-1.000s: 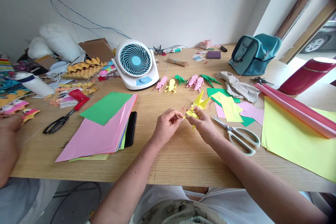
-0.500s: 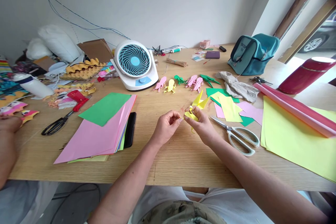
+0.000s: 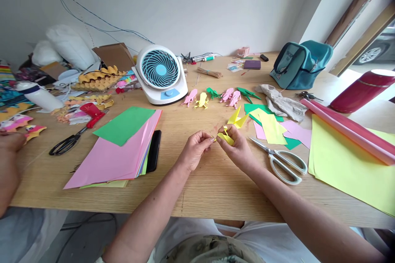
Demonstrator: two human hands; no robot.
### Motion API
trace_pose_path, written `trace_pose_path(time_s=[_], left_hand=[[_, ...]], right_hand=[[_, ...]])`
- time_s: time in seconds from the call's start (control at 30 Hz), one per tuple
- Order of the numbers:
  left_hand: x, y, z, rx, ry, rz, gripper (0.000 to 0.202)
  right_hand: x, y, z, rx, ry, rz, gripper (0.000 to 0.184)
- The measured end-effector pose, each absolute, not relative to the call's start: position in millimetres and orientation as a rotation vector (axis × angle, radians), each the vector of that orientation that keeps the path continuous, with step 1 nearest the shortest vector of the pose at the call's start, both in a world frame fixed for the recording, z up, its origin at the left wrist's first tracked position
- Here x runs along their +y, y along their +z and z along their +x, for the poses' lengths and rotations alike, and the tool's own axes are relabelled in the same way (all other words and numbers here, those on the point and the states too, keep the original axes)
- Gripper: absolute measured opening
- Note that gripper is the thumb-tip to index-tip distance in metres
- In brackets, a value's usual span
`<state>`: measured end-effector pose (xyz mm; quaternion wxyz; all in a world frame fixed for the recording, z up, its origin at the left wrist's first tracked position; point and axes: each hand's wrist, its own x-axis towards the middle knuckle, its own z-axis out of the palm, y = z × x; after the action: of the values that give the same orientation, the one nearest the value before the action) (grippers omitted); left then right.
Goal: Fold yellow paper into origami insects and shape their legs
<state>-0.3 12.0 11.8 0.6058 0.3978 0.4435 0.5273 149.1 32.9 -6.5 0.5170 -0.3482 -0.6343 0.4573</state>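
Between my two hands is a small yellow origami figure (image 3: 226, 138) with thin folded limbs. My right hand (image 3: 239, 150) is closed round its body. My left hand (image 3: 196, 148) pinches a thin tip at its left side, partly hidden by the fingers. Just behind my right hand stands another folded yellow paper piece (image 3: 238, 121) with pointed ends. White-handled scissors (image 3: 285, 164) lie open to the right of my right hand. Farther back is a row of finished paper figures: a yellow frog (image 3: 202, 100), pink ones (image 3: 231, 95) and green ones (image 3: 247, 95).
At left lie a stack of coloured paper (image 3: 108, 160), a black phone (image 3: 153, 152) and black scissors (image 3: 66, 144). A fan (image 3: 162, 74) stands behind. Paper scraps (image 3: 271, 127), a red bottle (image 3: 359, 92) and a teal bag (image 3: 298, 65) are right. Another person's hand (image 3: 10, 139) rests far left.
The view has shifted slightly. My fingers stay on the yellow figure, with the right hand turned a little so more of its upper fold shows.
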Motion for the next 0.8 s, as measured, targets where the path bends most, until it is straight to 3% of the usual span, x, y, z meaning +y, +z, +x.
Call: trace_pose_path(time_s=[0.27, 0.47, 0.8], left_hand=[[7.9, 15.5, 0.2, 0.964, 1.207, 0.794, 0.046], [9.7, 8.2, 3.4, 1.059, 1.283, 1.062, 0.03], [18.7, -2.0, 3.2, 1.151, 1.387, 1.283, 0.022]], right_hand=[[31.8, -5.8, 147.8, -1.515, 1.141, -0.833, 0.02], [33.6, -7.9, 147.3, -1.368, 1.273, -0.86, 0.025], [37.3, -15.1, 145.3, -1.128, 1.425, -0.858, 0.029]])
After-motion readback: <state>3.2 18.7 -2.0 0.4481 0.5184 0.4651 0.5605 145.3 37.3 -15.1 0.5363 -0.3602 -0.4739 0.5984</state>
